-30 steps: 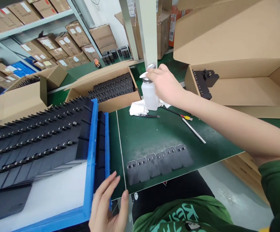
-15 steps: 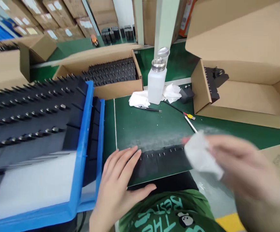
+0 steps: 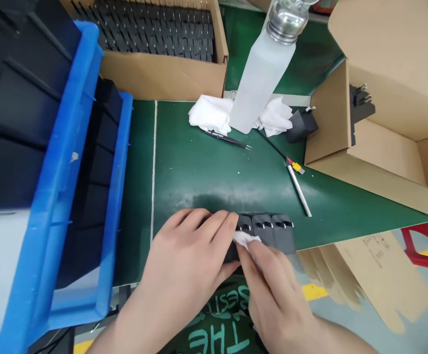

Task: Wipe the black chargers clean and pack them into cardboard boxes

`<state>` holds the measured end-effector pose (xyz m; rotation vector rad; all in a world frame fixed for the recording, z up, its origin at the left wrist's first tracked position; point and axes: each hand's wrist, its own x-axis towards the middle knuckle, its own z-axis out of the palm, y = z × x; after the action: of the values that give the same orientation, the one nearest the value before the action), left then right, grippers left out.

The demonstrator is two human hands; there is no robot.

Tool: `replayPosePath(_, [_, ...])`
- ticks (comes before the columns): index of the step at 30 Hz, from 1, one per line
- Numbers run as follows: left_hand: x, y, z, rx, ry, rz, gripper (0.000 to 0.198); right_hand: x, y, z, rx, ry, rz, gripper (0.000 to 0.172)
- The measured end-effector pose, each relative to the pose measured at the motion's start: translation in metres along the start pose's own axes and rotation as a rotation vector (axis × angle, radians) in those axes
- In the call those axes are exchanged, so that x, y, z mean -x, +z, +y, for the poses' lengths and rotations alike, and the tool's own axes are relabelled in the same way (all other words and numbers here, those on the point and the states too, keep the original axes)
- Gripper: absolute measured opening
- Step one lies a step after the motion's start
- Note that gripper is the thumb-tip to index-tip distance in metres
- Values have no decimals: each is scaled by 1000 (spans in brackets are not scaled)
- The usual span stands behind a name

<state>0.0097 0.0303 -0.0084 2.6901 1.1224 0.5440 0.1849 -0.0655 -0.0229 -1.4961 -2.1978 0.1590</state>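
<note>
A row of black power adapters (image 3: 263,227) with metal prongs facing up lies along the near edge of the green table. My left hand (image 3: 194,241) is closed over the left part of the row, fingers across the far side and thumb at the near side, hiding several adapters. My right hand (image 3: 273,285) pinches a folded white wipe (image 3: 246,238). The wipe presses on an adapter right beside my left fingertips.
Blue crates (image 3: 62,172) of adapters stand at left, a carton (image 3: 166,76) of adapters behind. Further objects are a white pump bottle (image 3: 261,73), crumpled wipes (image 3: 210,113), tweezers (image 3: 229,141), a silver pen-like tool (image 3: 298,189), a USB cable (image 3: 295,166) and an open carton (image 3: 328,118).
My right hand has come left and down with the wipe onto the adapters. My left hand has closed further over the row. The camera view has tilted down and closer.
</note>
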Motion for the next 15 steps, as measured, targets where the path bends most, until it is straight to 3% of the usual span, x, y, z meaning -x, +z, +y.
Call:
replayPosePath(5, [0,0,-1,2,16,-25,39,3,4,-5,10,79,-41,78])
replayPosePath(8, [-1,1,-2,4,18,0,32,-5,6,-10,-21,23,31,80])
replayPosePath(15, [-1,0,-2,14,5,-3,28,-11,-3,-8,51,26,-37,83])
